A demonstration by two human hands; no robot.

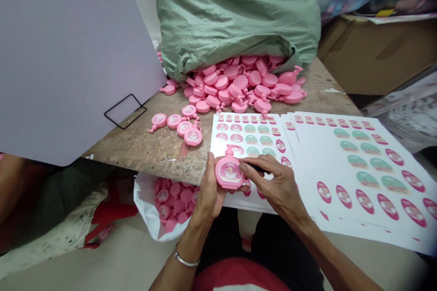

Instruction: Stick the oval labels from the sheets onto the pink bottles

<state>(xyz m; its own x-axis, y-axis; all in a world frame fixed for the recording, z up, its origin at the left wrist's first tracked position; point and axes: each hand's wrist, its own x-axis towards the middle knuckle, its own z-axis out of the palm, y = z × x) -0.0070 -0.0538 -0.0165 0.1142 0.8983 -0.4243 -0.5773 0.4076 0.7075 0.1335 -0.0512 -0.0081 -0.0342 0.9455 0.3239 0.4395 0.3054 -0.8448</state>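
My left hand grips a small pink bottle-shaped plastic piece with a label on its face, held over the near table edge. My right hand is closed beside it, with its fingertips pressing on the label at the piece's right side. Under both hands lies a white sticker sheet printed with pink and green oval labels. A pile of unlabelled pink pieces spills from a green sack at the back of the table.
Several labelled pink pieces lie left of the sheet. More sticker sheets fan out to the right. A white bag of pink pieces hangs below the table edge. A grey board stands at left, and a cardboard box at the far right.
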